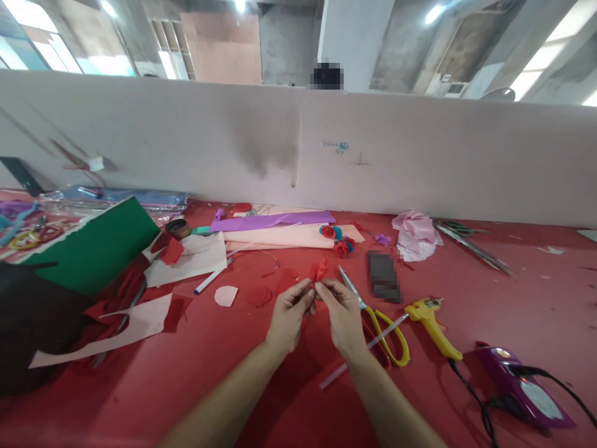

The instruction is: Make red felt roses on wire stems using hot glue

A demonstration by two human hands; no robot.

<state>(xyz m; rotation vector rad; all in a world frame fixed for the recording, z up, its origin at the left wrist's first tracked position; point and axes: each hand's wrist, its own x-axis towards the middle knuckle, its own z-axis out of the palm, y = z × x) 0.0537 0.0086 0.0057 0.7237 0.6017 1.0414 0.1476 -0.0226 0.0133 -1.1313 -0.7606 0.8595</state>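
Observation:
Both hands meet over the middle of the red table. My left hand (290, 311) and my right hand (342, 314) pinch the base of a small red crepe paper flower (321, 269) between their fingertips. Its petals point up and away from me; the lower part is hidden by my fingers. Close to the right hand lie scissors (392, 342) with yellow and red handles, blades pointing away. A clear glue stick (342, 373) runs under the right wrist toward a yellow glue gun (433, 326). Left of the hands lie red paper petals (259, 296) and a pale pink paper piece (226, 296).
Beyond the hands are finished red and blue paper flowers (332, 232), purple paper (275, 220) and a dark phone-like object (384, 277). A purple power strip (527, 386) with black cords sits at right. Green board (102, 249) and a dark bag (37, 330) stand at left. A white partition (186, 143) closes the back.

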